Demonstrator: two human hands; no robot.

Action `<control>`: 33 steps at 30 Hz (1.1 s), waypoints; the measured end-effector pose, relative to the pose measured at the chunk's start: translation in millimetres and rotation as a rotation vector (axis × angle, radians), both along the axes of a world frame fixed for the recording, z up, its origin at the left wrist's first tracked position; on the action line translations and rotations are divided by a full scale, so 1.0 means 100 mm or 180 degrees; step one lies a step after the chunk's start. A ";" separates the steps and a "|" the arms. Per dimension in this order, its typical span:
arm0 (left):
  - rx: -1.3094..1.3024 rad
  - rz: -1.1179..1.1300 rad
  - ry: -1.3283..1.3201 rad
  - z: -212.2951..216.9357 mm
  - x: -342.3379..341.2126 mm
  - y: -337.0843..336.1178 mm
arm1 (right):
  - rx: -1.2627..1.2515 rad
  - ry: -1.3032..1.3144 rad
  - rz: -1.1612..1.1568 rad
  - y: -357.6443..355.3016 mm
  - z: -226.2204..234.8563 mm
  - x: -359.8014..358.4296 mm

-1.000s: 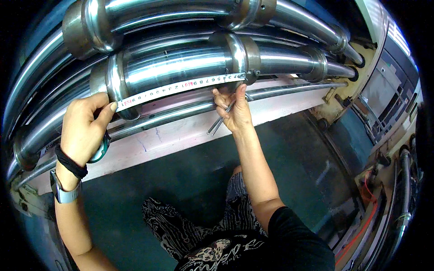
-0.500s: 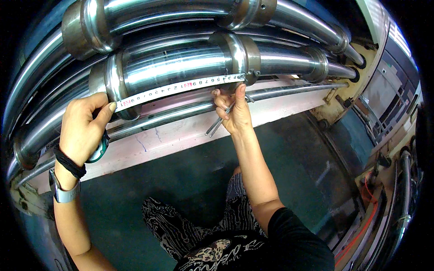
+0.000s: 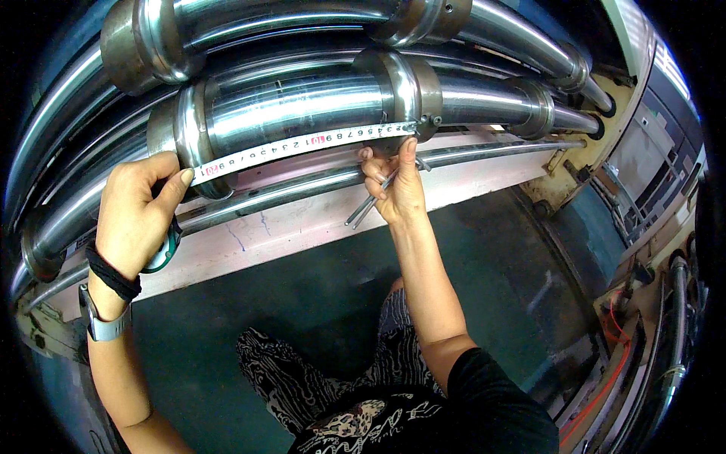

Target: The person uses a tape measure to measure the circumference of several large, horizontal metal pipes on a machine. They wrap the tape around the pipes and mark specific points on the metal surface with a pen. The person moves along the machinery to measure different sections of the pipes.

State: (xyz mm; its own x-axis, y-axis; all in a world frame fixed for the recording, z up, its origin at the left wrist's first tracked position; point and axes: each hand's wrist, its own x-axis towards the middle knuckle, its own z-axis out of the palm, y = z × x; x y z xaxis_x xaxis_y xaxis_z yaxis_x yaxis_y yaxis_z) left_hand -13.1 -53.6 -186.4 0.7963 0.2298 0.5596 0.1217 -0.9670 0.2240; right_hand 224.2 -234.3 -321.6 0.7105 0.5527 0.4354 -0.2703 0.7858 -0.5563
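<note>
— What fills most of the view?

— A machine of long polished steel rollers point(image 3: 302, 106) running left to right, stacked one behind another. The nearest thick roller has a raised collar at each end. Below it runs a thin steel rod point(image 3: 484, 151), and under that a pale pink painted beam point(image 3: 302, 227) with scratches. The floor point(image 3: 318, 303) beneath is dark green.

— And the tape?

— A white measuring tape point(image 3: 302, 144) is stretched along the front of the nearest thick roller, from the left collar to the right collar, lying flat against the metal.

— What is the left hand doing?

— The left hand point(image 3: 136, 208) is closed around the green tape case point(image 3: 168, 250), with the thumb pressing the tape against the left collar. A black band and a grey watch sit on that wrist.

— The right hand?

— The right hand point(image 3: 397, 185) reaches up, its thumb tip pinning the tape's end at the right collar. Its fingers are curled tight around a thin metal pen-like tool point(image 3: 367, 206) that sticks out down and to the left.

— Anything else?

— The person's black sleeve and patterned trousers show at the bottom edge.
</note>
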 end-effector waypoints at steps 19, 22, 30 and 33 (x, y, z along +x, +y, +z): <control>0.0177 -0.0077 -0.0060 -0.03 -0.01 0.03 | -0.1194 -0.2660 -0.4364 -0.25 0.48 -0.25; 0.0440 -0.0021 0.0091 -0.02 -0.03 0.07 | -0.1212 -0.2171 -0.3957 -0.27 0.44 -0.23; 0.0484 -0.0082 -0.0096 -0.04 -0.02 0.10 | -0.0979 -0.1660 -0.3340 -0.29 0.49 -0.25; 0.0475 -0.0066 -0.0113 -0.05 -0.02 0.11 | -0.0941 -0.1708 -0.3412 -0.28 0.48 -0.23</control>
State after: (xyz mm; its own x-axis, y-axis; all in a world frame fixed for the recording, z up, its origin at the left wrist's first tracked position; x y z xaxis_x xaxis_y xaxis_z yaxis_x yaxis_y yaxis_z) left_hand -15.2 -43.0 -191.9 0.7790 0.1256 0.6143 0.0957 -0.9921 0.0815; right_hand 201.4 -262.0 -273.6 0.6351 -0.0720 0.7690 0.7501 0.2950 -0.5919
